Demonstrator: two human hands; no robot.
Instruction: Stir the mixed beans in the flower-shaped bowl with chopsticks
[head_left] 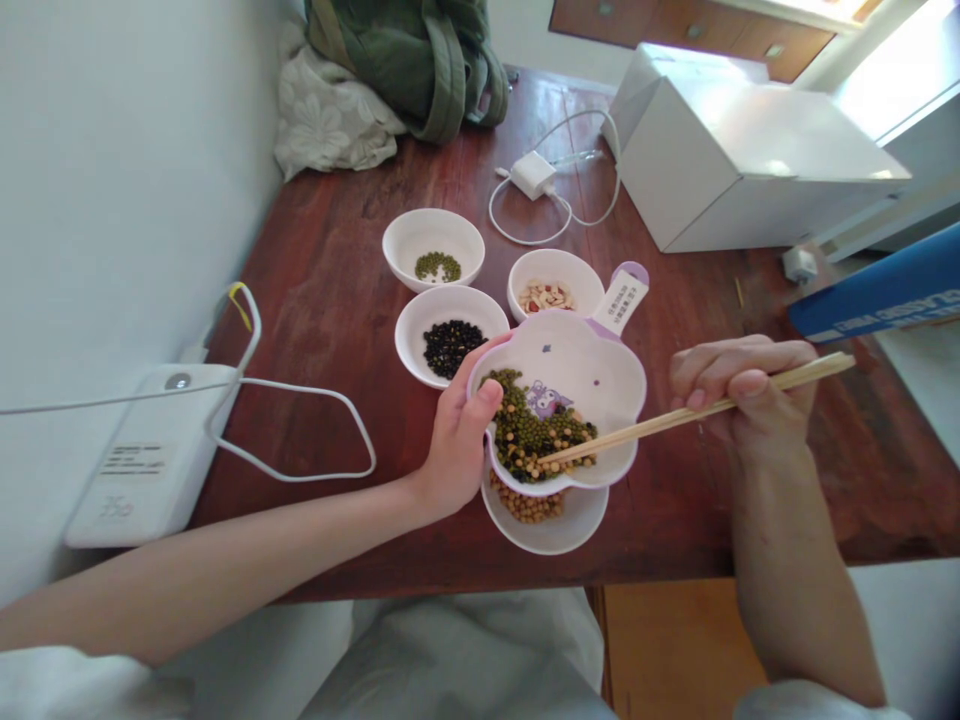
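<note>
My left hand point(465, 430) grips the left rim of a flower-shaped bowl point(607, 370) with a purple edge, thumb over the inside. Mixed green, black and yellow beans point(536, 425) lie in its lower left part; the bowl is held tilted above a white bowl of yellow soybeans point(529, 503), partly covering it. Between the fingers of my right hand point(750, 385) is a pair of wooden chopsticks point(675, 420), whose tips touch the beans. Beyond stand a bowl of black beans point(454, 345), a bowl of mung beans point(435, 250) and a bowl of pale nut pieces point(551, 290).
A white charger point(534, 175) with its cable lies behind the bowls. On the right are a white box point(727, 150) and a blue tube-like object point(877, 285). A white power bank point(150, 455) with a looped cable sits left; a green bag point(420, 60) is at the back.
</note>
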